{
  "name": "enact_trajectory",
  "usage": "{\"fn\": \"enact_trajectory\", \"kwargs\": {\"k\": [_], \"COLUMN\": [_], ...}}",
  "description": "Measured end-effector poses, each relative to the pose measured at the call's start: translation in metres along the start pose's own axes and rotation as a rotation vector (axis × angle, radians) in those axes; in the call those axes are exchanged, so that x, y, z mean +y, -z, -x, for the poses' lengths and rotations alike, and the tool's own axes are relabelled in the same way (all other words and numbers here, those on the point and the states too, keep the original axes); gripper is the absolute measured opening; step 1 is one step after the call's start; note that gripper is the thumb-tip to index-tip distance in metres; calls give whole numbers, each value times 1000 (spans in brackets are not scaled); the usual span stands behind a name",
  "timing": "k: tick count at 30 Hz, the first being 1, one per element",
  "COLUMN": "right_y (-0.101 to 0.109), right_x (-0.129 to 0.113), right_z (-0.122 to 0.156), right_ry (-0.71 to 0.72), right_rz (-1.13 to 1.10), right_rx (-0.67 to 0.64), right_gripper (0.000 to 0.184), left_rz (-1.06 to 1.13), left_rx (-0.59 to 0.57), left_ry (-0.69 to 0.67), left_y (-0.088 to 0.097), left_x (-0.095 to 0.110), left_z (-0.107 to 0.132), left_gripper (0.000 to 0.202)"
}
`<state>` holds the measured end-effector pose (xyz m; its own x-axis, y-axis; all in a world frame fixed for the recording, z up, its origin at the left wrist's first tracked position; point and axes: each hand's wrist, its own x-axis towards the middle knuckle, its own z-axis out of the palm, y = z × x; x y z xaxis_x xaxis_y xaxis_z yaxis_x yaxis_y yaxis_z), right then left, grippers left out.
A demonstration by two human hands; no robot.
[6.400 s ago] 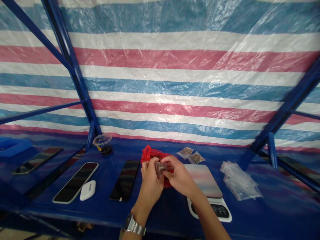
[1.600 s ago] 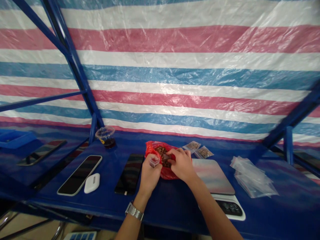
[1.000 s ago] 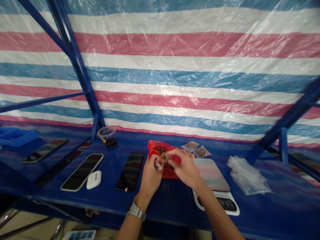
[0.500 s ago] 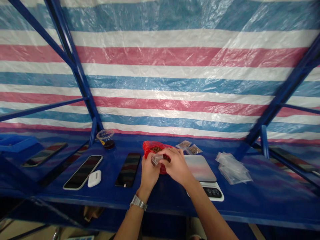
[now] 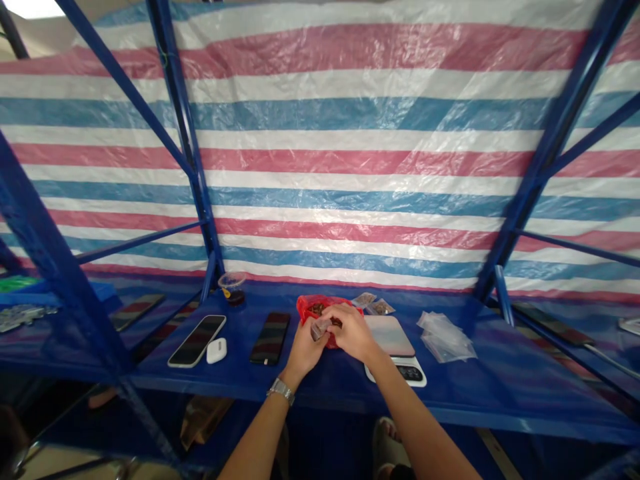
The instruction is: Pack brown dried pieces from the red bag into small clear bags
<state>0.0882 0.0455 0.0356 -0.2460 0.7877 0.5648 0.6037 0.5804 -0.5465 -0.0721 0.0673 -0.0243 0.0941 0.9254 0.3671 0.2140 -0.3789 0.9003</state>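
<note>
Both my hands meet over a blue shelf in front of an open red plastic bag (image 5: 309, 308) of brown bits. My left hand (image 5: 305, 347), with a metal watch on its wrist, is closed round a small clear container (image 5: 318, 328). My right hand (image 5: 351, 331) is closed at the container's top, fingers pinched together; what they hold is hidden. The bag lies just behind my fingers.
A white kitchen scale (image 5: 393, 347) sits right of my hands, with a pile of empty clear bags (image 5: 444, 336) further right. Two small filled bags (image 5: 373, 303) lie behind. Two phones (image 5: 271, 337), a white earbud case (image 5: 217, 350) and a lidded cup (image 5: 233, 288) lie left. Blue rack posts stand around.
My head has pulled back and lifted, so the shelf looks smaller. My right hand moved from the red bag to the container's mouth; the left hand keeps hold of the container.
</note>
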Motion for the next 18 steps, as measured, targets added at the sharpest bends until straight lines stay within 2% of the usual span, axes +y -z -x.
{"fn": "enact_trajectory", "kwargs": {"k": [3, 9, 14, 18], "right_y": [-1, -3, -5, -8], "right_x": [-7, -11, -3, 8], "right_z": [1, 2, 4, 8], "right_ry": [62, 18, -84, -163], "right_rz": [26, -18, -19, 138], "right_rx": [-4, 22, 49, 72], "right_gripper": [35, 29, 23, 24], "left_rz": [38, 155, 166, 138], "left_rx": [-20, -68, -27, 30], "left_ry": [1, 7, 50, 87], "left_y": [1, 0, -4, -9], "left_x": [0, -4, -8, -4], "left_z": [2, 3, 1, 0], "left_gripper": [17, 31, 15, 11]}}
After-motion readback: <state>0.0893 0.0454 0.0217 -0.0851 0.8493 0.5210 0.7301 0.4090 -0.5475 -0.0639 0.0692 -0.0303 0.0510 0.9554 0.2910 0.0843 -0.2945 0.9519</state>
